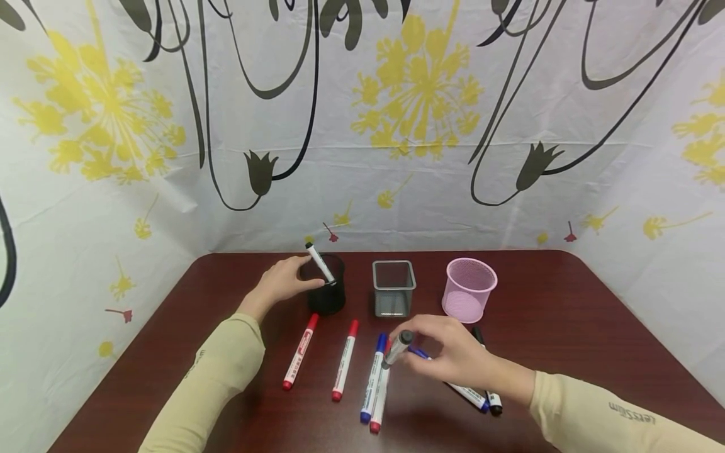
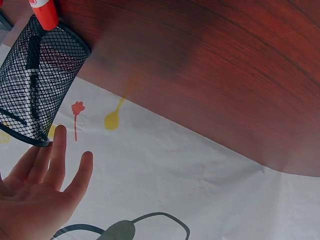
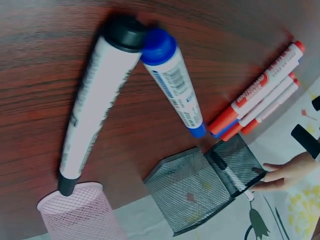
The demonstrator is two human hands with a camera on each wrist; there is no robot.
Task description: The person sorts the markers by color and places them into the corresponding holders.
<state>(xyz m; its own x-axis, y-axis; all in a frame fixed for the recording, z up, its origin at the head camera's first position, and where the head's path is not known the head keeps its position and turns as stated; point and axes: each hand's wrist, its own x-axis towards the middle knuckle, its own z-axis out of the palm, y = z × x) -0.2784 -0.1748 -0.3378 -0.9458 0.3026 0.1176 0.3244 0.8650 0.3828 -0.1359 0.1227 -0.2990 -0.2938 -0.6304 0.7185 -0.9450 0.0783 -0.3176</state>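
Observation:
My left hand [image 1: 281, 280] is at the black mesh pen cup [image 1: 328, 299], its fingers stretched out at the rim in the left wrist view. A white marker with a black cap [image 1: 320, 261] leans inside that cup, its end sticking up past the rim. With thumb and fingertips, my right hand [image 1: 453, 352] pinches a black-ended marker [image 1: 398, 350], tilted above the table. Below it lie a blue marker [image 1: 370, 387] and a red marker [image 1: 381, 402], side by side. Partly hidden under the right hand are another blue marker [image 3: 175, 85] and a black marker [image 3: 97, 105].
A grey square mesh holder [image 1: 393, 296] stands in the middle at the back, with a pink mesh cup [image 1: 467, 299] to its right. Two red markers, one left [image 1: 300, 352] and one nearer the middle [image 1: 345, 362], lie on the dark table [image 1: 187, 352]. Patterned cloth hangs behind.

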